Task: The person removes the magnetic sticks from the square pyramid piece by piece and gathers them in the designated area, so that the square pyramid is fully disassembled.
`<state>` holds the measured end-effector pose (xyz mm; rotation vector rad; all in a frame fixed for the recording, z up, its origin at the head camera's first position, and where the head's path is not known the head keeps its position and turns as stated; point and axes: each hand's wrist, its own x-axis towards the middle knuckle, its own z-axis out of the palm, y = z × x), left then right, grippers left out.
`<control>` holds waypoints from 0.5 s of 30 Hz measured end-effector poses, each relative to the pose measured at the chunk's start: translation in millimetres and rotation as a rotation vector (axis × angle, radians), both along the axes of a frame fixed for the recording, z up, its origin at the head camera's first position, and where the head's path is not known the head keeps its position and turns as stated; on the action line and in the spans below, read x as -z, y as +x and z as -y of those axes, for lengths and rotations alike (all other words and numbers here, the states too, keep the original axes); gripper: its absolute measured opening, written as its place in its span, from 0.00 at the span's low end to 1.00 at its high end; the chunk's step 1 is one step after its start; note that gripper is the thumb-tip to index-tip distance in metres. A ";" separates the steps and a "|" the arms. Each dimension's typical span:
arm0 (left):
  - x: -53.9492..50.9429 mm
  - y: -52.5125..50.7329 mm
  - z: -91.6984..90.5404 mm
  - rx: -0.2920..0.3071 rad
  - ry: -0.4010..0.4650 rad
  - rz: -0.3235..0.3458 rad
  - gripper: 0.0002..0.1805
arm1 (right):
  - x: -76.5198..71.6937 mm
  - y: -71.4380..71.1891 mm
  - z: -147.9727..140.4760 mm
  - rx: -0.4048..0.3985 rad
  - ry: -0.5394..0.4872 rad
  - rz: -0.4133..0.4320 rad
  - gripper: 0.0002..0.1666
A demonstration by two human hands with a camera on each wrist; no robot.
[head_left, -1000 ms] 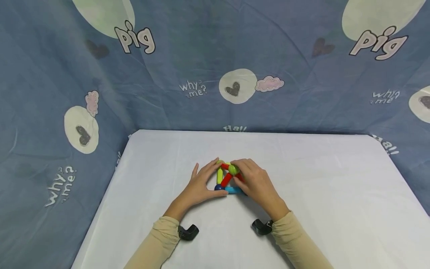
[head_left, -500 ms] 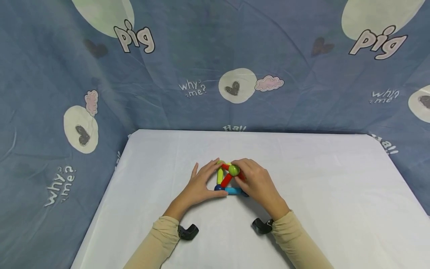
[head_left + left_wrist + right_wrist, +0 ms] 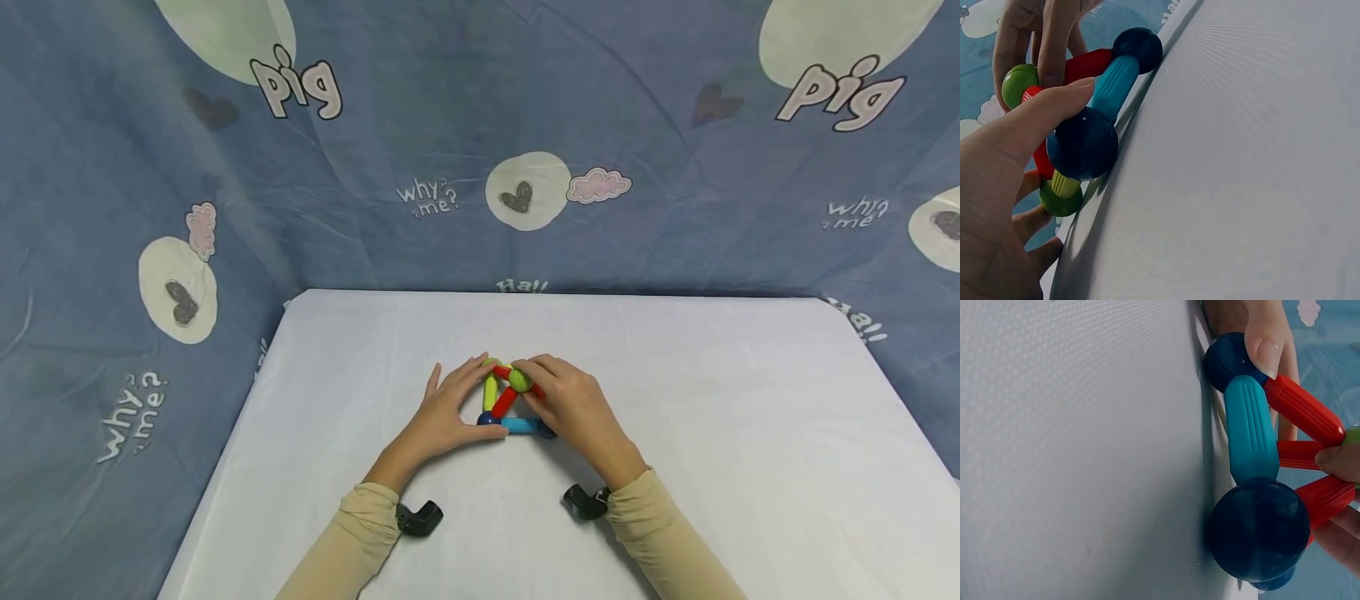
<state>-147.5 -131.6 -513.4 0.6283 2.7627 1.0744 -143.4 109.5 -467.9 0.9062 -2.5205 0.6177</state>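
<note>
A ball-and-stick building toy stands on the white table as a small pyramid. Red sticks [image 3: 1307,412] rise to a green top ball [image 3: 520,381]. Its base shows a light blue stick [image 3: 519,426] between two dark blue balls [image 3: 1082,144], plus a lime stick [image 3: 490,394]. My left hand [image 3: 442,417] grips the left side, thumb against the near dark blue ball and fingers round the far green corner ball [image 3: 1060,199]. My right hand [image 3: 573,408] pinches the toy at its top, by the green ball and red sticks. The right hand hides part of the far right side.
The white table covering [image 3: 712,433] spreads round the toy. A blue patterned cloth [image 3: 420,108] hangs behind the table and at its left. A black wrist camera [image 3: 420,518] sits by the left cuff, another black camera [image 3: 585,503] by the right.
Both hands keep nearly the same places on the toy. Slightly more of the near right dark blue ball shows beside my right hand.
</note>
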 end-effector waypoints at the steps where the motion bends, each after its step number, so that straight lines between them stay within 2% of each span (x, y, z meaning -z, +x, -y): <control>1: -0.1 0.1 -0.1 -0.001 0.003 -0.001 0.56 | -0.1 0.0 0.0 -0.002 -0.003 0.000 0.27; 6: 0.5 -0.1 -0.4 -0.002 0.009 -0.002 0.56 | 0.5 -0.4 0.1 0.007 0.000 -0.010 0.27; 15: 1.4 -0.1 0.0 -0.005 0.000 -0.004 0.56 | 0.8 -1.6 1.2 0.028 0.021 -0.086 0.26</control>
